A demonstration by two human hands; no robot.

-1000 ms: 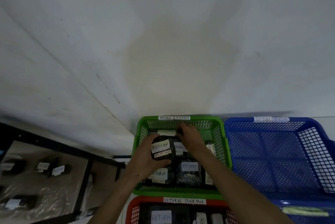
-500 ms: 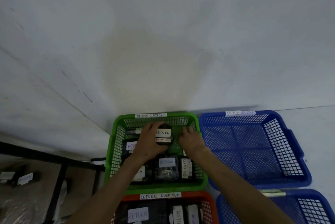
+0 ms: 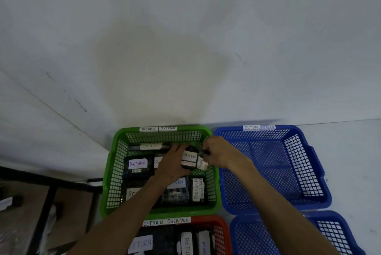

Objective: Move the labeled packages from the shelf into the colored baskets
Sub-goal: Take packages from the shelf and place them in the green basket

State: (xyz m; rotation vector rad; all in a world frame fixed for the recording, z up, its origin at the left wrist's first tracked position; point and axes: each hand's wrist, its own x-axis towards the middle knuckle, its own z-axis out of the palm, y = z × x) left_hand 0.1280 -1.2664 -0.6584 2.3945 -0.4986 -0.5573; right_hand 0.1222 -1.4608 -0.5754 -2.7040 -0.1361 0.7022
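Placement into the green basket (image 3: 115, 174): our left hand (image 3: 172, 165) grips a black package (image 3: 188, 159), label up, lowering it among others; our right hand (image 3: 218, 154) seemingly pinches a neighbouring package (image 3: 202, 163) aside, clearing room.

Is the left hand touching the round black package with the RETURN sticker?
Touching. In the head view the left hand wraps around the package inside the green basket, fingers against its left side with no gap showing.
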